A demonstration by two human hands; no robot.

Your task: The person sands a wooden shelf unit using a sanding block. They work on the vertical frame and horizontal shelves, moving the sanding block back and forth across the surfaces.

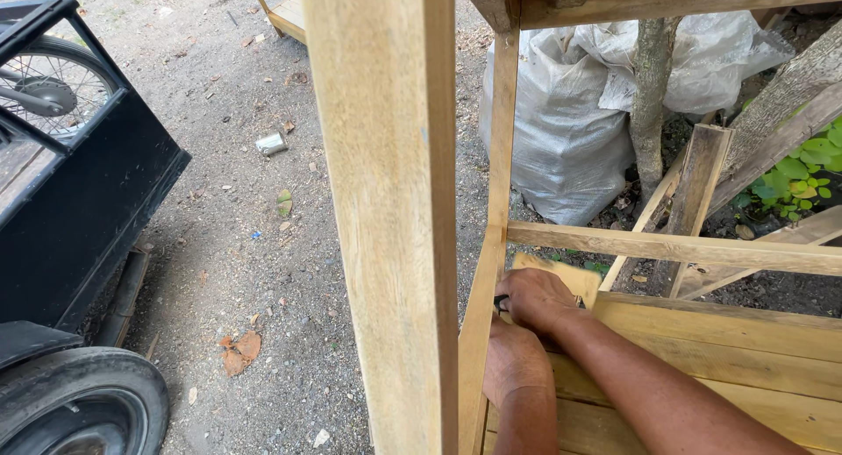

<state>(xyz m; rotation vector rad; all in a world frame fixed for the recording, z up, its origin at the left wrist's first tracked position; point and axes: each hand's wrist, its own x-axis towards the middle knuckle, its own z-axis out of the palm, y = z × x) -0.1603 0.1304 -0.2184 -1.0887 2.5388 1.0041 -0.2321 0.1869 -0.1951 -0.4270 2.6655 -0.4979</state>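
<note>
My right hand [537,301] reaches in from the lower right and is closed on a small dark object [501,303], pressed into the corner where a thin upright post [500,157] meets the plank shelf [719,359]. A pale flat piece of wood [574,278] lies just behind that hand. Directly below it, my left hand [512,360] rests on the planks against the post; its fingers are hidden under the right hand. A wide wooden post [386,201] stands close to the camera, left of both hands.
A horizontal rail [684,246] crosses above the shelf. White sacks [570,131] and a thin tree trunk [651,104] stand behind. A black vehicle [79,201] with a tyre [79,402] sits at left on gravel ground [263,271]. Green plants [802,174] are at right.
</note>
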